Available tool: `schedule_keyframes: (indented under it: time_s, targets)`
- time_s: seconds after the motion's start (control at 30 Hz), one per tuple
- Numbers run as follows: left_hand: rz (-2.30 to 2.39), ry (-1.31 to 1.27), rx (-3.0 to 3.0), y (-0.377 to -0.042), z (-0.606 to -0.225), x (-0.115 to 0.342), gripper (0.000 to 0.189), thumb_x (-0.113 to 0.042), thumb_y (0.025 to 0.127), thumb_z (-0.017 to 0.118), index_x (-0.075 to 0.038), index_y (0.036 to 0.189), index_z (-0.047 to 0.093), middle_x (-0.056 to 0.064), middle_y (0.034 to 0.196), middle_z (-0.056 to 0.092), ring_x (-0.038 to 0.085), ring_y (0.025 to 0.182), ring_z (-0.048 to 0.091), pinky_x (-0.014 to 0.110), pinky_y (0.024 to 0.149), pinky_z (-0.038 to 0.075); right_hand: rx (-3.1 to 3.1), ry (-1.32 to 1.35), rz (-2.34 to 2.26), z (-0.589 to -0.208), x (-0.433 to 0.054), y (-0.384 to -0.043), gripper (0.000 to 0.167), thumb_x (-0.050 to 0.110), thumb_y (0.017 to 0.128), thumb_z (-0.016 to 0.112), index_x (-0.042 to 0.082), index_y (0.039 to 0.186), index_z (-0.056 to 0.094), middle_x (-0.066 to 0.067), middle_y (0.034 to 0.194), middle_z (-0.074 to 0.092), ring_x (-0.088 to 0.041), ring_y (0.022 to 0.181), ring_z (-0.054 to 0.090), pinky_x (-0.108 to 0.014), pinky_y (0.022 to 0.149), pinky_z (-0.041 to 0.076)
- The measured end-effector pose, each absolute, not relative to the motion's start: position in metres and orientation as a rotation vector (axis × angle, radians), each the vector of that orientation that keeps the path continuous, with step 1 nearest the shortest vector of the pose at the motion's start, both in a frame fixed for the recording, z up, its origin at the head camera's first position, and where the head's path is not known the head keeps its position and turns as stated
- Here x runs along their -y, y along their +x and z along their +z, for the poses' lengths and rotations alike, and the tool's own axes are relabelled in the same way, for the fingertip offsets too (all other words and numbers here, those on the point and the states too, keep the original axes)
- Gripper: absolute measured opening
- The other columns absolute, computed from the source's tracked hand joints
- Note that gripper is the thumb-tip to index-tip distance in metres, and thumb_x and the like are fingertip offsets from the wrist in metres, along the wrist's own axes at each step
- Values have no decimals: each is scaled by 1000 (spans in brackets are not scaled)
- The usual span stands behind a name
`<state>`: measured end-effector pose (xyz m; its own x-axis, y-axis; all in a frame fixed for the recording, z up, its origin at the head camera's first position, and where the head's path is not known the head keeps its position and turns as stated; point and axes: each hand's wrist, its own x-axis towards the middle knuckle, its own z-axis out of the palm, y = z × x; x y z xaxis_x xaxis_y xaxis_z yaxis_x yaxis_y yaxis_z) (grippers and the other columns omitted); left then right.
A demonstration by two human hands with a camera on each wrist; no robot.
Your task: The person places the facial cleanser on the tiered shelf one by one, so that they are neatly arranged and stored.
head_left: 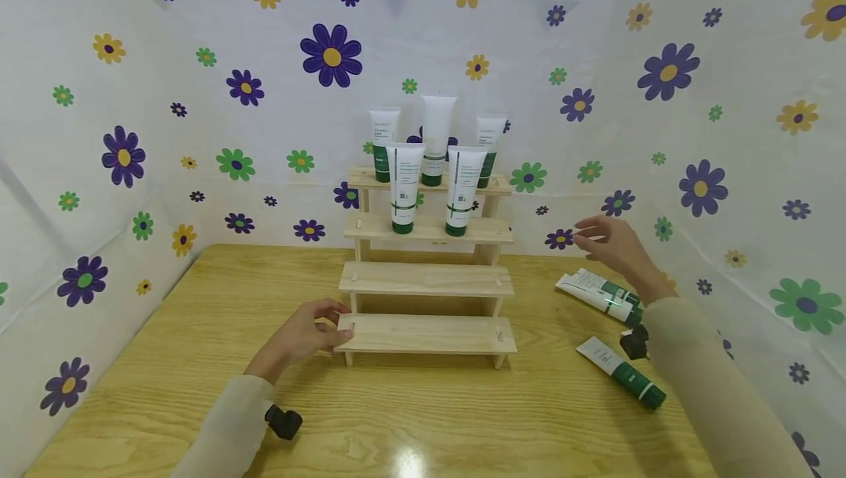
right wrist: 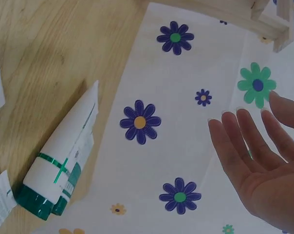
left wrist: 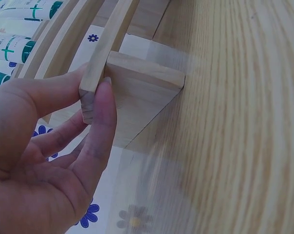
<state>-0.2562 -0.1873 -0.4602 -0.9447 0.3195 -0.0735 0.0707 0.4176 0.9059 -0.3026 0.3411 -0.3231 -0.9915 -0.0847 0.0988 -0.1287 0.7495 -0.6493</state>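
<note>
A yellow-brown, wood-grained table [head_left: 152, 360] carries a pale wooden four-tier stand [head_left: 426, 280]. The left hand [head_left: 304, 338] pinches the end of its lowest tier. The right hand [head_left: 611, 247], its grip apart and empty, hovers right of the stand; it is the nearer hand to two white-and-green plastic tubes [head_left: 598, 298] lying close together below it on the table, long axes slanting, flat ends towards the stand, caps away. A similar loose tube [head_left: 621, 374] lies nearer the person; five upright tubes [head_left: 405, 184] occupy the top two tiers.
</note>
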Motion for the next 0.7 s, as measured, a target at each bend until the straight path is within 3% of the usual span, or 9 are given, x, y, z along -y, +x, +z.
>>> schedule_keyframes:
  time_s: [0.17,0.43,0.7]
  targets:
    - [1553,349,-2424,-256,-461,188,50,-17,93,78,3,134,57,17,111,61,16,80,68,34,71,62,2979,71,989,-335,-358,-304,50,26,109,52,-7,146,45,-37,145,50,-51,127,58,-54,102,55]
    - [1561,369,-2409,-256,-460,189,53,-19,94,78,2,137,55,17,114,60,16,82,67,40,73,63,3140,5,836,-351,-384,-308,48,23,107,55,-9,142,48,-39,142,51,-53,120,59,-56,96,56]
    - [1563,379,-2402,-256,-461,190,54,-20,94,78,2,138,55,17,114,60,16,83,67,38,72,63,3249,-20,670,-372,-410,-315,48,21,103,58,-15,135,52,-40,136,54,-56,121,56,-63,98,52]
